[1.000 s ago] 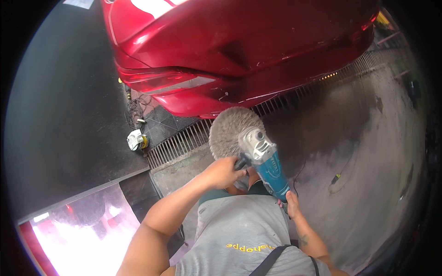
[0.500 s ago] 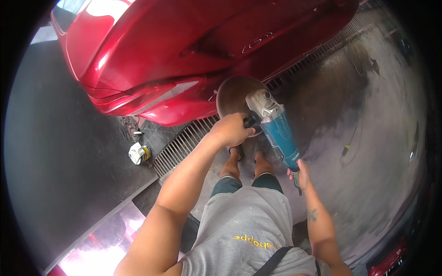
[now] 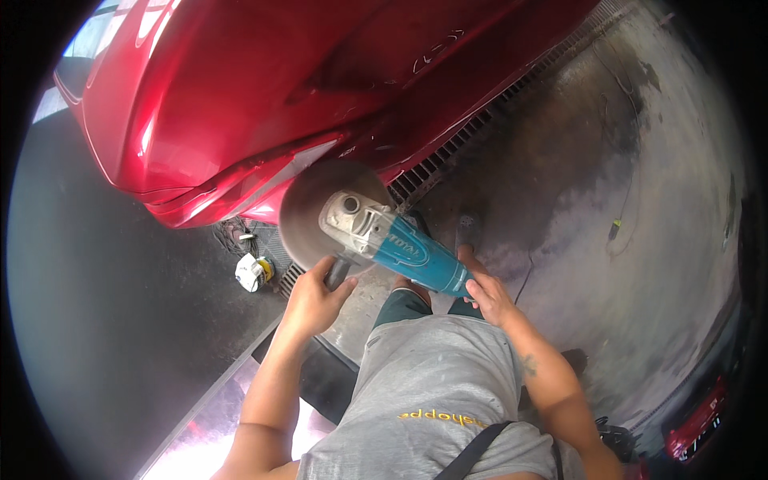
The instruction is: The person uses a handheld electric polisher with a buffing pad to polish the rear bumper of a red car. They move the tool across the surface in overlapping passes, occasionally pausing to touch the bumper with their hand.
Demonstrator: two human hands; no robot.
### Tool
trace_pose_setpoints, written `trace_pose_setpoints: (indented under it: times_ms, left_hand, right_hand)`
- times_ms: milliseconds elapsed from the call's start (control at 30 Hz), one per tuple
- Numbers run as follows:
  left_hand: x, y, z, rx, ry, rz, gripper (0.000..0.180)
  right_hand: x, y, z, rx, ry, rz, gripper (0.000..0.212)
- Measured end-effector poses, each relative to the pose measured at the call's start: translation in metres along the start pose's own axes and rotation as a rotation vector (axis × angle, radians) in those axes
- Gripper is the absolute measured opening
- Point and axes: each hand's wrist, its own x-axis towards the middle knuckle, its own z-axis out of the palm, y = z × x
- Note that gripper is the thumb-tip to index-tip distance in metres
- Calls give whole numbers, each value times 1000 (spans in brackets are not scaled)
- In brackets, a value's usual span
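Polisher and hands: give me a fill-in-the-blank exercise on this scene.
The right hand holds the polisher's rear end; the side handle is in the ____ hand.
The car beyond the round pad is painted ____.
The lettering on the grey shirt is ____.

Missing words: left; red; yellow.

1 teal-and-silver power polisher, 1 round grey-brown pad, 1 dark side handle, 2 bare hands, 1 large glossy red car, 1 white-and-yellow cylindrical tub.
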Motion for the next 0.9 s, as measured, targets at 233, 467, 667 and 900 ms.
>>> trace_pose_setpoints:
  times_ms: [233, 467, 667, 900]
  left_hand:
    - [42, 22, 20, 54, -57, 166, 55]
    - [112, 84, 33, -96, -162, 303, 55]
    - [107, 97, 18, -72, -132, 252, 56]
    - [40, 40, 21, 35, 75, 163, 54]
  right_hand:
    - [-14, 7, -42, 137, 103, 98, 68]
    - [-20, -38, -135, 56, 159, 111, 69]
    - [-2, -53, -150, 30, 99, 109, 66]
    - [16, 7, -74, 105, -34, 44, 65]
